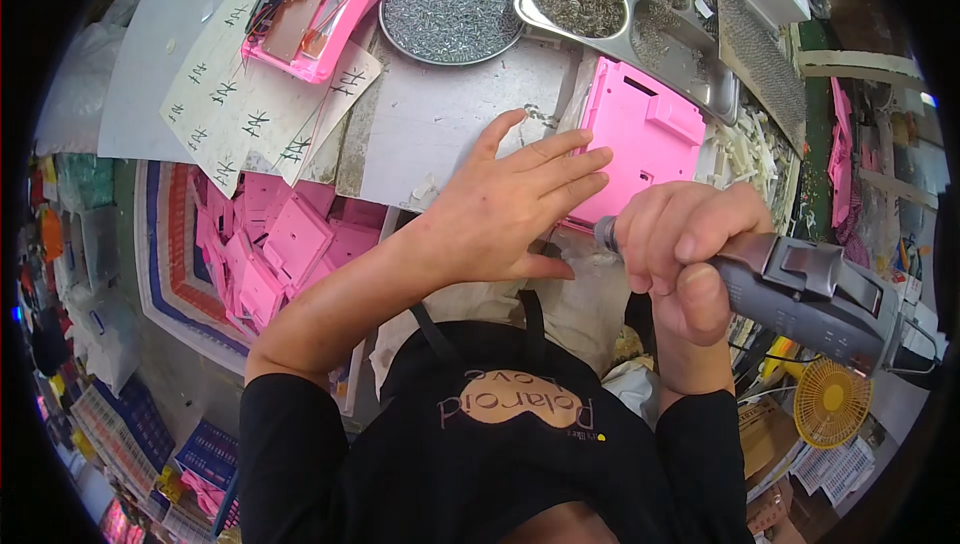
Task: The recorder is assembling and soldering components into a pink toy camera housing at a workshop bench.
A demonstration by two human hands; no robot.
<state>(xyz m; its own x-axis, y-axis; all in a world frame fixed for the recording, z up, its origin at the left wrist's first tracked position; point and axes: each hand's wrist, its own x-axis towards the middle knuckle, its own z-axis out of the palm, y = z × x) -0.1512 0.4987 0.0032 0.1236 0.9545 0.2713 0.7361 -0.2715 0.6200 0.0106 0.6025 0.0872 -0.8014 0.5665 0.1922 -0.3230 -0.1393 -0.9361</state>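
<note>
"Right of the frame's upper centre, which part lies at the middle of the work?"

"A pink plastic housing panel (650, 139), lying on the grey work surface (430, 124), with a raised rectangular block toward its upper right."

"And the hands?"

"The left hand (500, 199) grasps nothing. It is spread flat, its longer fingers reaching over the panel's left edge; how firmly they press cannot be told. The right hand (690, 239) is closed around a grey electric screwdriver (815, 294), whose tip end points left, close to the panel's lower edge. Contact there cannot be made out."

"What borders the panel?"

"To its right, a heap of white plastic pieces (750, 164); above it, a compartmented steel tray (632, 1) of small metal parts. At upper centre, a round metal tray (452, 63) is filled with silvery screws."

"And farther out?"

"At upper left, a pink casing (308, 68) with wires rests over paper sheets (235, 114) bearing handwritten marks. At centre left, a basket (150, 244) contains further pink plastic parts (300, 234). At lower right stands a yellow fan (833, 402)."
</note>
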